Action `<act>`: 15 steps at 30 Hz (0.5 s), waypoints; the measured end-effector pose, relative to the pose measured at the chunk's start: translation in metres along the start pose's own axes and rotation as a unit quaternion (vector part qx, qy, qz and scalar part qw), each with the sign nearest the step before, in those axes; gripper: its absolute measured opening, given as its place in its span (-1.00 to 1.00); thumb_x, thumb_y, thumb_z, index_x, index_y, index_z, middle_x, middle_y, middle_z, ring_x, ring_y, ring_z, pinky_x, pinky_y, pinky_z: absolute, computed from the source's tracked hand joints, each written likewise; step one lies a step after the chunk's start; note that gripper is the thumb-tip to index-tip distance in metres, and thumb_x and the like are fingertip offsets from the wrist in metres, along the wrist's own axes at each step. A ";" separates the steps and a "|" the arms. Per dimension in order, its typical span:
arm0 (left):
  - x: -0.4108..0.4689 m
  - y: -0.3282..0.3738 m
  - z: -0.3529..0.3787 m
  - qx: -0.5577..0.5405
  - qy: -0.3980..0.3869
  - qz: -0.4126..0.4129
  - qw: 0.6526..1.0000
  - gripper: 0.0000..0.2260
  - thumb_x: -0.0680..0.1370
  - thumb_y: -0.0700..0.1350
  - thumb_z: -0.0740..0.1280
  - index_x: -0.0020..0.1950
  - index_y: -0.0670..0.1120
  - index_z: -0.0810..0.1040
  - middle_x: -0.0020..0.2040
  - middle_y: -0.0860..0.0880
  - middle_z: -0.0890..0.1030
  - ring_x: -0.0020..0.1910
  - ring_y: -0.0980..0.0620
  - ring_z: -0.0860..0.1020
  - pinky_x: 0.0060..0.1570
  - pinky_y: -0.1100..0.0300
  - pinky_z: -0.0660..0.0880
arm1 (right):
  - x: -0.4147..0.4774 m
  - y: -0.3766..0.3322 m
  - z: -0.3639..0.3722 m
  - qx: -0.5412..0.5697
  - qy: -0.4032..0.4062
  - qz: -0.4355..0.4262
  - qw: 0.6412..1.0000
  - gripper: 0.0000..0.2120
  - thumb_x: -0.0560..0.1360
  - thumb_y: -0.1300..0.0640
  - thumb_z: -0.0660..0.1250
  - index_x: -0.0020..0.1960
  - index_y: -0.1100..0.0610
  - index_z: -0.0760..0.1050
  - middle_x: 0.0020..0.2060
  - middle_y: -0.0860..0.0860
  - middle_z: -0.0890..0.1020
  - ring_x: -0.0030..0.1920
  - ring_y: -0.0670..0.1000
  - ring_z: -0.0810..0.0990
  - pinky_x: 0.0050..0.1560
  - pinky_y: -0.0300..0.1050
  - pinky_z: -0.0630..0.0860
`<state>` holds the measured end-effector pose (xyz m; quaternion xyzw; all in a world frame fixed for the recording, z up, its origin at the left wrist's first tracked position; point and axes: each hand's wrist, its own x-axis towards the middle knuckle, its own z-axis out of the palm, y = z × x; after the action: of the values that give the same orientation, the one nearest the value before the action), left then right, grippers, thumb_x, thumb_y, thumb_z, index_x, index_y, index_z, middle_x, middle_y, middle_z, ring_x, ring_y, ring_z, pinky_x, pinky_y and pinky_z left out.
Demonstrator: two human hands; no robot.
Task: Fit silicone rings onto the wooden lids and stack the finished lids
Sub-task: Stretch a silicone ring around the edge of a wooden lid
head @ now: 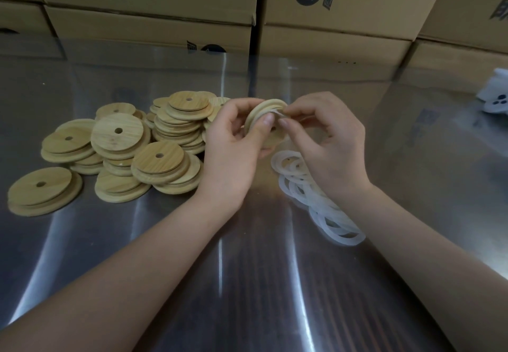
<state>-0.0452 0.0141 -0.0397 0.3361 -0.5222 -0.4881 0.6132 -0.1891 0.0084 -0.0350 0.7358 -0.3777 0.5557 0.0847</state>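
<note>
Just above the middle of the frame, the person holds one wooden lid (259,114) tilted on edge between both hands, clear of the steel table (247,283). The left hand (233,145) grips it with the thumb across the face and the fingers curled behind. The right hand (330,142) pinches a pale strip of silicone ring (281,114) against the lid's upper rim. How much of the ring is seated cannot be told, because fingers cover most of the rim.

The lid looks light, stiff and smooth-faced, so it is probably best steadied by its flat faces, leaving the stepped edge free. The ring is likely soft, stretchy and a little tacky — better taken in a pinch and walked round the rim than yanked. The loose rings (324,208) lie tangled at lower right of centre. The lid pile (121,142) sprawls at mid left — leaning, and liable to slide.
</note>
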 end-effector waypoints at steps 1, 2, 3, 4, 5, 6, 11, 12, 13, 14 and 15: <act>0.000 0.000 0.000 -0.019 -0.009 -0.013 1.000 -0.89 0.58 -0.22 0.35 0.05 -0.03 0.54 -0.03 -0.02 0.68 0.01 0.05 0.67 -0.05 0.00 0.65 | 0.000 0.000 0.000 -0.002 0.007 -0.004 1.000 -0.98 0.48 0.33 0.43 -0.10 0.30 0.62 -0.19 0.12 0.63 -0.14 0.03 0.59 -0.11 -0.14 0.54; 0.000 0.000 0.001 -0.032 -0.019 -0.022 0.999 -0.89 0.59 -0.23 0.35 0.06 -0.05 0.52 -0.05 -0.04 0.69 0.00 0.02 0.68 -0.07 -0.01 0.65 | 0.000 0.001 0.000 -0.007 0.011 -0.008 1.000 -0.99 0.48 0.34 0.43 -0.11 0.29 0.62 -0.20 0.12 0.63 -0.15 0.02 0.58 -0.11 -0.17 0.53; -0.001 0.000 0.001 -0.038 -0.029 -0.027 0.999 -0.89 0.58 -0.23 0.35 0.07 -0.07 0.52 -0.06 -0.06 0.70 0.00 -0.01 0.68 -0.07 -0.04 0.65 | 0.000 0.002 0.000 -0.013 0.014 -0.008 1.000 -0.99 0.48 0.35 0.43 -0.12 0.29 0.62 -0.21 0.11 0.63 -0.16 0.01 0.58 -0.11 -0.19 0.52; -0.001 0.000 0.000 -0.037 -0.038 -0.029 0.998 -0.87 0.58 -0.23 0.35 0.09 -0.08 0.52 -0.06 -0.07 0.70 0.00 -0.03 0.68 -0.06 -0.05 0.65 | 0.000 0.003 -0.001 -0.018 0.015 -0.008 1.000 -0.98 0.48 0.36 0.42 -0.12 0.29 0.62 -0.22 0.11 0.63 -0.16 0.01 0.57 -0.11 -0.20 0.51; -0.001 0.000 0.000 -0.028 -0.045 -0.027 0.998 -0.86 0.57 -0.23 0.36 0.11 -0.07 0.53 -0.06 -0.06 0.71 0.00 -0.02 0.68 -0.04 -0.05 0.65 | 0.000 0.004 -0.001 -0.022 0.016 -0.007 1.000 -0.97 0.49 0.37 0.42 -0.13 0.29 0.61 -0.22 0.11 0.63 -0.17 0.01 0.57 -0.11 -0.20 0.51; -0.001 0.000 0.000 -0.012 -0.049 -0.021 0.999 -0.84 0.57 -0.23 0.36 0.12 -0.04 0.55 -0.05 -0.03 0.72 0.00 0.01 0.68 -0.04 0.00 0.65 | 0.000 0.005 -0.002 -0.026 0.015 -0.006 1.000 -0.96 0.49 0.37 0.41 -0.13 0.29 0.61 -0.23 0.11 0.62 -0.18 0.01 0.57 -0.11 -0.19 0.50; 0.001 0.000 0.000 0.046 -0.028 0.020 0.998 -0.79 0.54 -0.30 0.38 0.09 -0.04 0.62 -0.05 0.02 0.72 -0.01 0.13 0.67 0.02 0.20 0.60 | 0.000 0.005 -0.001 -0.021 0.002 0.013 1.000 -0.93 0.48 0.40 0.38 -0.16 0.30 0.58 -0.25 0.11 0.60 -0.19 0.01 0.54 -0.12 -0.22 0.47; 0.002 0.000 0.000 0.054 -0.024 0.030 0.998 -0.79 0.53 -0.31 0.38 0.09 -0.05 0.62 -0.04 0.02 0.71 0.00 0.14 0.67 0.05 0.20 0.59 | 0.001 0.004 -0.001 -0.014 0.000 0.023 1.000 -0.93 0.48 0.40 0.38 -0.16 0.30 0.57 -0.25 0.11 0.60 -0.19 0.01 0.54 -0.12 -0.23 0.46; 0.003 0.001 -0.001 0.061 -0.021 0.037 0.997 -0.78 0.52 -0.33 0.39 0.09 -0.07 0.62 -0.04 0.02 0.71 0.00 0.14 0.66 0.07 0.21 0.59 | 0.001 0.004 -0.001 -0.007 -0.002 0.034 0.999 -0.94 0.48 0.39 0.38 -0.16 0.29 0.57 -0.24 0.10 0.60 -0.19 0.00 0.54 -0.12 -0.24 0.46; 0.003 0.001 -0.001 0.067 -0.019 0.043 0.997 -0.77 0.52 -0.34 0.39 0.09 -0.08 0.62 -0.04 0.03 0.70 0.00 0.15 0.66 0.06 0.23 0.58 | 0.001 0.004 -0.001 0.000 -0.004 0.045 0.999 -0.94 0.48 0.38 0.38 -0.16 0.28 0.57 -0.24 0.09 0.60 -0.19 0.00 0.54 -0.12 -0.25 0.46; 0.004 0.001 -0.001 0.073 -0.019 0.047 0.996 -0.77 0.51 -0.35 0.39 0.09 -0.09 0.62 -0.05 0.05 0.70 -0.01 0.16 0.66 0.05 0.26 0.57 | 0.001 0.005 -0.001 0.008 -0.005 0.056 0.998 -0.95 0.48 0.37 0.38 -0.15 0.27 0.57 -0.23 0.09 0.60 -0.18 0.00 0.55 -0.12 -0.24 0.47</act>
<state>-0.0440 0.0108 -0.0378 0.3456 -0.5835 -0.4254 0.5992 -0.1925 0.0052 -0.0353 0.7173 -0.4140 0.5586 0.0458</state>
